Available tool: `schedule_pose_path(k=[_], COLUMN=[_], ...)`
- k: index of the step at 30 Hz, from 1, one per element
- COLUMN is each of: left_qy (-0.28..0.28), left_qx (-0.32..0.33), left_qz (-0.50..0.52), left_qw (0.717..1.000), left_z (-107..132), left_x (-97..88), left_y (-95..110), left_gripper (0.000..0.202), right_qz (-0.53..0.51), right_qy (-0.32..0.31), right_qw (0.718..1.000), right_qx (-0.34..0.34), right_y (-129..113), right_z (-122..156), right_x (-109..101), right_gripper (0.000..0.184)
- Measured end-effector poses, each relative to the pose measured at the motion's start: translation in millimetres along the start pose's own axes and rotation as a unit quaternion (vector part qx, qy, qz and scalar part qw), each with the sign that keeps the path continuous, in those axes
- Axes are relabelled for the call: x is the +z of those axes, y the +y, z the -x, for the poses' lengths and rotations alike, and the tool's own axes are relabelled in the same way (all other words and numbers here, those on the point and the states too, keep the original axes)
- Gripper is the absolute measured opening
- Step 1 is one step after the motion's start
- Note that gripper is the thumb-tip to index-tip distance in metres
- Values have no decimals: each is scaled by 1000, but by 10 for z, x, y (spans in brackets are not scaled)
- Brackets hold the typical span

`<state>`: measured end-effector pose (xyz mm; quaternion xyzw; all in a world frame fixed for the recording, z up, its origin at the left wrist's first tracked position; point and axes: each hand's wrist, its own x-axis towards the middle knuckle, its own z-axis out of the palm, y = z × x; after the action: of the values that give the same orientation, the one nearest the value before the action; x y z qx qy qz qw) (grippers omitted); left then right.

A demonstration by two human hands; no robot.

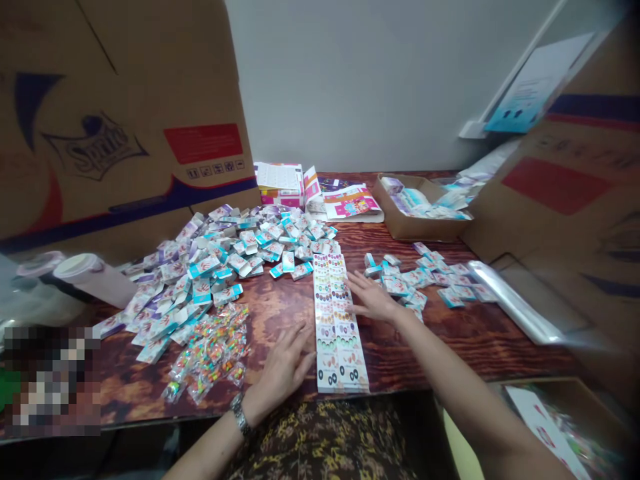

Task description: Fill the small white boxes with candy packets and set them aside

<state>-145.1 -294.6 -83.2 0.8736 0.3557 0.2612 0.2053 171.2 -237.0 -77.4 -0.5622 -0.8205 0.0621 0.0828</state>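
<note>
A wood-patterned table (280, 300) spread beneath everything, with one large cardboard box (140, 87) at its left and another cardboard box (575, 233) at its right. A broad heap of small cartons (235, 247) (blue and purple ends showing) covered the left half, near an open tray-like box (425, 229) at the back right. A smaller scatter of cartons (400, 285) lay right of centre. Between the two groups, the printed strips (347, 333) lay flat side by side, running from the near table edge back to the heap. Clear packets (215, 347) with bright pieces inside sat left of them. The right hand (373, 298) reached over the strips' right edge, fingers spread. The left hand (284, 363) was just beside their left edge, fingers close together and slightly bent; I couldn't tell whether it touched them. A metal watch (239, 413) circled the left wrist.
</note>
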Motion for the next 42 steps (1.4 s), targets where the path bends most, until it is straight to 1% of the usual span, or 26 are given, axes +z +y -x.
schedule_pose_path(k=[1, 2, 4, 6, 8, 10, 11, 14, 16, 17, 18, 20, 21, 22, 24, 26, 28, 29, 31, 35, 36, 37, 39, 40, 41, 42], left_qy=[-4, -5, -3, -1, -1, 4, 8, 24, 33, 36, 36, 33, 29, 25, 17, 13, 13, 14, 18, 43, 49, 47, 27, 15, 10, 13], left_qx=[0, 0, -2, -12, -27, -37, -38, -30, -30, -32, -35, -38, -40, -43, -55, -64, -65, -65, -62, -49, -46, -46, -64, -82, -106, -136], left_qz=[2, 5, 12, 23, 41, 62, 70, 91, 104, 111, 118, 131, 136, 142, 151, 162, 171, 172, 165, 137, 142, 158, 219, 256, 293, 330], left_qw=[1000, 1000, 1000, 1000, 999, 997, 997, 995, 994, 993, 992, 990, 989, 989, 987, 985, 983, 983, 984, 988, 988, 985, 973, 963, 950, 934], left_z=[-5, -8, -8, -11, -30, -73, -104, -213, -274, -293, -301, -286, -266, -241, -191, -160, -158, -167, -204, -300, -318, -332, -341, -337, -329, -319], left_x=[1, 0, 2, 6, 4, -19, -40, -119, -158, -166, -166, -144, -125, -104, -61, -28, -16, -21, -52, -157, -178, -192, -201, -197, -191, -185], left_y=[4, 5, -2, -9, -6, 9, 18, 35, 33, 29, 23, 8, 0, -8, -26, -41, -51, -51, -45, -20, -17, -17, -25, -31, -38, -44], left_gripper=[46, 45, 44, 42, 40, 41, 43, 52, 52, 50, 47, 43, 42, 41, 39, 37, 38, 39, 46, 75, 77, 71, 43, 31, 26, 24], right_qz=[-13, -24, -39, -43, -45, -54, -60, -70, -78, -81, -81, -69, -57, -46, -25, -8, -7, -18, -65, -195, -215, -227, -234, -231, -225, -216], right_qy=[-29, -45, -49, -30, -5, 12, 18, 36, 50, 52, 46, 11, -13, -31, -47, -32, -11, -2, 17, 73, 89, 102, 134, 151, 168, 183], right_qw=[999, 999, 998, 998, 998, 997, 996, 996, 995, 994, 995, 997, 997, 997, 997, 998, 998, 998, 994, 972, 964, 959, 951, 949, 947, 945], right_qx=[-11, -13, -12, -17, -33, -52, -57, -48, -44, -45, -46, -46, -48, -52, -64, -61, -56, -60, -80, -111, -126, -138, -152, -155, -157, -164], right_y=[-40, -68, -90, -95, -130, -220, -281, -450, -476, -450, -402, -267, -198, -139, -74, -90, -178, -246, -422, -856, -954, -1040, -1174, -1226, -1273, -1320], right_z=[-29, -54, -86, -91, -77, -55, -46, -45, -69, -84, -97, -115, -116, -113, -95, -69, -43, -33, -24, -63, -83, -106, -143, -152, -151, -137], right_x=[58, 102, 148, 153, 135, 98, 71, -39, -103, -118, -118, -66, -19, 38, 157, 243, 254, 224, 86, -384, -500, -600, -731, -756, -755, -730], right_gripper=[75, 78, 76, 62, 42, 25, 22, 26, 25, 29, 39, 63, 69, 70, 62, 46, 32, 28, 25, 25, 24, 23, 22, 22, 23, 23])
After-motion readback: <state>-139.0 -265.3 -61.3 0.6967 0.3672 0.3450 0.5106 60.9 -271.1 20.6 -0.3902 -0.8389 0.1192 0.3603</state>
